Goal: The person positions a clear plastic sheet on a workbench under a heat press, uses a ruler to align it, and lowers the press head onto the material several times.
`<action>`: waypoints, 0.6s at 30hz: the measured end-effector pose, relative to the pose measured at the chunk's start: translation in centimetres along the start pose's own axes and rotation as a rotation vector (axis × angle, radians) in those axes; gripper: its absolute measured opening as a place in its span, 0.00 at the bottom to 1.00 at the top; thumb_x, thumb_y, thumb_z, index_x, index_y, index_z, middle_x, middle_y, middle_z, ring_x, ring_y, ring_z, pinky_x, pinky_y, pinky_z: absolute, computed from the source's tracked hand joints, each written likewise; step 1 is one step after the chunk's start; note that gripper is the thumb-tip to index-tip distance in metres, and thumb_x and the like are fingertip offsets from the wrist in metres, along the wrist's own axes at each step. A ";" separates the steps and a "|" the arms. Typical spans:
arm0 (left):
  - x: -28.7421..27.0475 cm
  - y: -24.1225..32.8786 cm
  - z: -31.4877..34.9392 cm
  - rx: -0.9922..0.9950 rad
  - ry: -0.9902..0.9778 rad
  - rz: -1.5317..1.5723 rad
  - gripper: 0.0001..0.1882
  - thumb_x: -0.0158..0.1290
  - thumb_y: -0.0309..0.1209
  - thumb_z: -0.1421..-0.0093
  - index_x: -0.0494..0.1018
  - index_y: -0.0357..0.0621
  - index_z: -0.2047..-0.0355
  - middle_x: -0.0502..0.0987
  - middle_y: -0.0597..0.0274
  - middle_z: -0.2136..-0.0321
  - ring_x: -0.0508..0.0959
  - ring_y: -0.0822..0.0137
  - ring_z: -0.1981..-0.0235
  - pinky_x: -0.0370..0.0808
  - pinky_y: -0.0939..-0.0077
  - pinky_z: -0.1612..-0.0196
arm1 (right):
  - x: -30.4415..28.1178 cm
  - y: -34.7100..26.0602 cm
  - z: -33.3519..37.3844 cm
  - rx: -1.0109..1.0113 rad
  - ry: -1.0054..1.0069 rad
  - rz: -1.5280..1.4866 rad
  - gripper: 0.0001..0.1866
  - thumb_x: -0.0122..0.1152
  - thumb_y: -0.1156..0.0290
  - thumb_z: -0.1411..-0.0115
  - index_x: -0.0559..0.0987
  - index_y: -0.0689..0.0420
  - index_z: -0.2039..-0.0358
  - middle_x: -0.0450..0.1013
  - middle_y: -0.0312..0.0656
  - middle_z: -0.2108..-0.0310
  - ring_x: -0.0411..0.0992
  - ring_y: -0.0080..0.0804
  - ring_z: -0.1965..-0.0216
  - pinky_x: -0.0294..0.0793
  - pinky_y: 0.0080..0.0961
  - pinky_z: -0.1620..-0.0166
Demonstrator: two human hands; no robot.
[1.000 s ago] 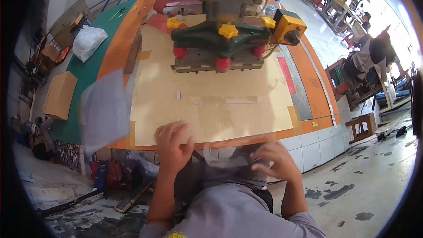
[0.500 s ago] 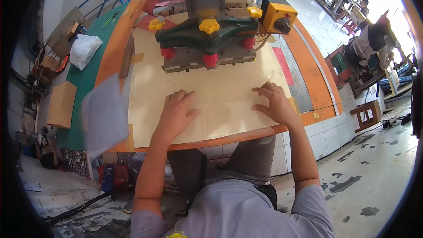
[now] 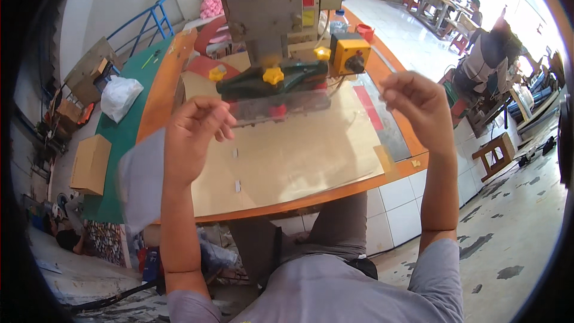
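Both hands up off the bench, holding a clear plastic sheet (image 3: pixel 281 107) stretched between them, in front of the press head (image 3: pixel 272 78). Left hand (image 3: pixel 194 137): fingers curled, pinching the sheet's left end. Right hand (image 3: pixel 418 104): fingers bent, thumb to fingertips; sheet edge there too faint to confirm contact. Tan board (image 3: pixel 299 161) below lies flat, bare across its middle. Its front edge runs just inside the orange table rim (image 3: pixel 335 194). White stack (image 3: pixel 140 179) overhangs the left corner.
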State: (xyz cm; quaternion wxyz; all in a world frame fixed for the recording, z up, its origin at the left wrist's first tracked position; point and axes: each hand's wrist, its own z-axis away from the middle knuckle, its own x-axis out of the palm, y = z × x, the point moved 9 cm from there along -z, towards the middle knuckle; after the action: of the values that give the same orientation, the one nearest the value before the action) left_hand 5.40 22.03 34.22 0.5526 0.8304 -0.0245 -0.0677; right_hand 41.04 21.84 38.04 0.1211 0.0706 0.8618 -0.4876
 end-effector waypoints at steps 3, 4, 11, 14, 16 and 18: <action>-0.9 2.2 -1.8 0.047 0.066 -0.004 0.09 0.58 0.34 0.29 0.78 0.40 0.58 0.82 0.63 0.69 0.80 0.74 0.73 0.73 0.79 0.68 | -0.8 -2.7 -1.9 -0.081 -0.018 -0.003 0.10 0.66 0.75 0.33 0.83 0.63 0.53 0.80 0.34 0.65 0.75 0.15 0.64 0.77 0.17 0.59; -1.2 2.7 -2.3 0.055 0.080 -0.004 0.10 0.58 0.35 0.29 0.78 0.41 0.59 0.82 0.64 0.70 0.80 0.75 0.73 0.72 0.80 0.68 | -0.9 -3.5 -2.3 -0.115 -0.008 -0.015 0.10 0.66 0.75 0.33 0.82 0.64 0.52 0.80 0.34 0.65 0.75 0.15 0.63 0.77 0.17 0.58; -3.5 4.5 -3.4 0.132 0.118 0.012 0.12 0.57 0.40 0.28 0.77 0.45 0.58 0.78 0.69 0.70 0.75 0.79 0.75 0.68 0.85 0.71 | -0.3 -4.8 -3.5 -0.128 0.027 -0.054 0.10 0.66 0.76 0.33 0.82 0.65 0.52 0.81 0.36 0.64 0.76 0.16 0.62 0.77 0.18 0.56; -4.1 4.7 -3.5 0.133 0.136 -0.004 0.12 0.57 0.40 0.28 0.77 0.45 0.58 0.78 0.69 0.69 0.74 0.79 0.74 0.67 0.85 0.72 | 0.0 -4.5 -3.8 -0.132 -0.004 -0.048 0.10 0.66 0.77 0.33 0.81 0.66 0.52 0.82 0.37 0.63 0.77 0.17 0.61 0.77 0.19 0.56; -4.4 4.8 -3.4 0.128 0.154 -0.004 0.12 0.57 0.40 0.28 0.78 0.44 0.57 0.78 0.69 0.69 0.74 0.79 0.74 0.67 0.86 0.72 | 0.2 -4.2 -4.0 -0.135 -0.012 -0.063 0.11 0.65 0.77 0.33 0.81 0.66 0.52 0.81 0.38 0.62 0.77 0.17 0.61 0.77 0.19 0.56; -4.7 4.6 -3.3 0.122 0.173 -0.004 0.13 0.56 0.40 0.28 0.78 0.44 0.56 0.78 0.69 0.69 0.74 0.79 0.75 0.67 0.86 0.72 | 0.3 -3.9 -4.2 -0.138 -0.021 -0.079 0.11 0.65 0.77 0.33 0.81 0.66 0.52 0.81 0.38 0.62 0.77 0.18 0.61 0.78 0.19 0.56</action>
State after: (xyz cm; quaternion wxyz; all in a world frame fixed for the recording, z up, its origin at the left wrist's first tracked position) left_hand 1.38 23.83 40.12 0.5008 0.8653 0.0209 0.0046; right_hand 39.19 23.42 43.28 0.1156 0.0229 0.8940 -0.4323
